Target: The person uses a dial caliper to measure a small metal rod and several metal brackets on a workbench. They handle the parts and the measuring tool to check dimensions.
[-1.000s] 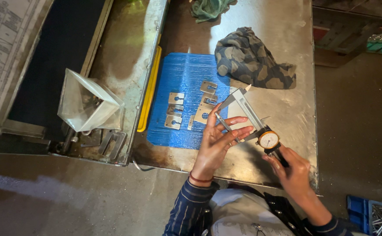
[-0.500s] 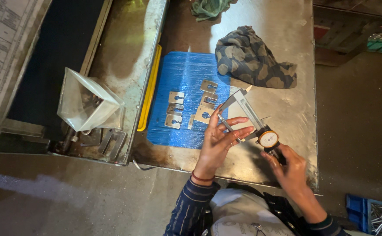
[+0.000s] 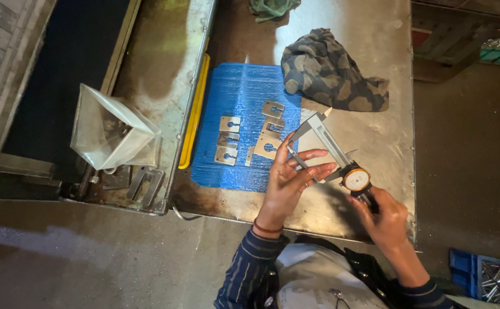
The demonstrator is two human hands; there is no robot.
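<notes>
My right hand (image 3: 382, 216) grips the handle end of a dial caliper (image 3: 334, 150), whose round dial sits just above my fingers. The caliper's jaws point up and left over the metal table (image 3: 375, 34). My left hand (image 3: 289, 180) has its fingers spread and pinches a small flat metal plate (image 3: 297, 159) against the caliper's jaws. Several similar notched metal plates (image 3: 228, 139) lie on a blue ribbed mat (image 3: 235, 91) just left of my left hand.
A camouflage cloth (image 3: 333, 71) lies at the back of the table, a green rag (image 3: 273, 8) beyond it. A clear plastic bag (image 3: 110, 130) stands at the left, beside a yellow strip (image 3: 195, 109). A blue bin of metal pieces (image 3: 490, 277) sits at lower right.
Both hands and the caliper stay in nearly the same place; my left fingers shift slightly on the small plate.
</notes>
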